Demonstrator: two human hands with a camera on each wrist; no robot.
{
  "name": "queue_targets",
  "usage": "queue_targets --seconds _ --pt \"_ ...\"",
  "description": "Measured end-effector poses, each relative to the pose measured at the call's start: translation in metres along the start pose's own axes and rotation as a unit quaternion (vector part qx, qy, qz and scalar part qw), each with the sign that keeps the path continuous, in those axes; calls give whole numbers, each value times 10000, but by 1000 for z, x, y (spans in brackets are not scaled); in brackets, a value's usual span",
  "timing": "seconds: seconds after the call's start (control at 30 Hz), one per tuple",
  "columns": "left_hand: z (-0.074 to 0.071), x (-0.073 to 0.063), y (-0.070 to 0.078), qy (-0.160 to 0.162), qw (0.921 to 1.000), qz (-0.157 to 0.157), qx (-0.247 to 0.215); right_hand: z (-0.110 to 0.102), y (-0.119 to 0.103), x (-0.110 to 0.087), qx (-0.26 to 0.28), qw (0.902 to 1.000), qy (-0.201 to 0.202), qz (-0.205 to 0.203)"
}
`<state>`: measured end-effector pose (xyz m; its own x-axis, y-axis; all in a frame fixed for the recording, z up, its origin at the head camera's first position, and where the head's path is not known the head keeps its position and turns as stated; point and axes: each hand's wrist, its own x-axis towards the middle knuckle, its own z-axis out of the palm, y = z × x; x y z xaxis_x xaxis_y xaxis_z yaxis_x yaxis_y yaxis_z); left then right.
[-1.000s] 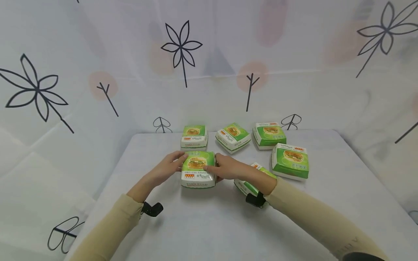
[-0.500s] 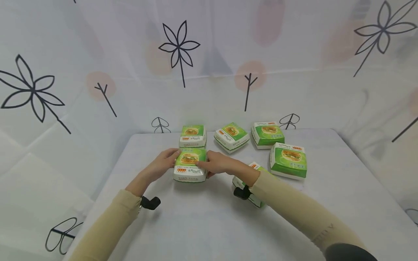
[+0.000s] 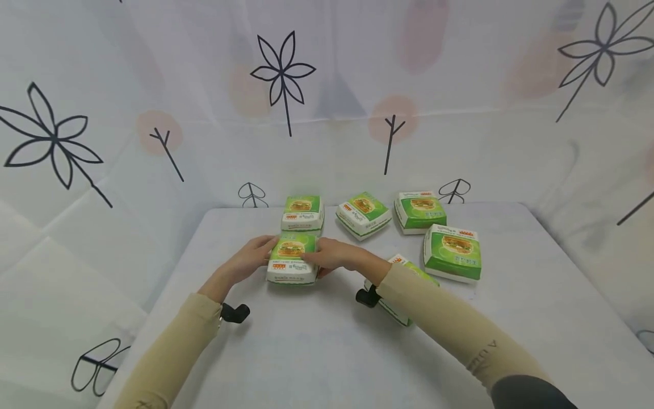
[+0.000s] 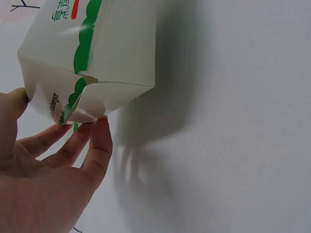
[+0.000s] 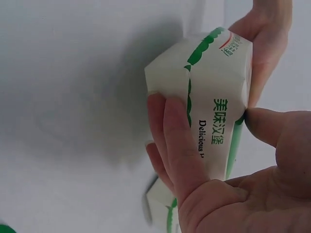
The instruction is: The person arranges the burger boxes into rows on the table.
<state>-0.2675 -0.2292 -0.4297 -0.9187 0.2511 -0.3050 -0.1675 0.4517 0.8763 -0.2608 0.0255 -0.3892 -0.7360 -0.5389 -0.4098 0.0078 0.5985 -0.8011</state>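
Both hands hold one green-and-white paper burger box (image 3: 286,268) with a burger picture on its lid, at the left middle of the table in the head view. My left hand (image 3: 249,260) grips its left side; in the left wrist view, thumb and fingertips pinch the folded corner of the box (image 4: 124,48). On the opposite side my right hand (image 3: 334,254) has its thumb over the lid edge and its fingers along the printed side wall of the box (image 5: 218,121). Directly behind the held box is a similar burger box (image 3: 302,213), partly overlapped by it.
Further burger boxes stand at the back middle (image 3: 364,215), back right (image 3: 420,212) and right (image 3: 452,253). Under the right forearm lies another box (image 3: 395,309), partly covered by the sleeve. A patterned cloth (image 3: 327,142) hangs behind the white table (image 3: 317,352).
Both hands have carried the held burger box leftward and slightly away, closer to the back left box. The right forearm has swung left with it. The other boxes have stayed in place.
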Motion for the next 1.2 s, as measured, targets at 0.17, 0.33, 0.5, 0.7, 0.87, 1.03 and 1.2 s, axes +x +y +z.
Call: queue_targets --seconds 0.17,0.33,0.5,0.7,0.87,1.03,1.2 --pt "-3 3 -7 45 9999 -111 -8 4 0 6 67 9999 -120 29" --pt "-3 6 -13 26 9996 -221 159 6 0 9 33 9997 -207 132" --pt "-6 7 -12 -4 9993 -176 334 4 -2 7 41 9995 -256 205" --pt "-16 -3 0 318 9943 -40 1018 -5 -5 -12 -243 9988 13 426" --pt "-23 -13 20 608 9866 244 1495 -20 -4 -35 -515 9981 155 287" --pt "-17 -17 42 649 9792 674 1798 -35 1 -58 -656 9977 168 24" --pt "-1 -15 61 536 9722 1128 1983 -46 11 -78 -957 9948 347 -62"
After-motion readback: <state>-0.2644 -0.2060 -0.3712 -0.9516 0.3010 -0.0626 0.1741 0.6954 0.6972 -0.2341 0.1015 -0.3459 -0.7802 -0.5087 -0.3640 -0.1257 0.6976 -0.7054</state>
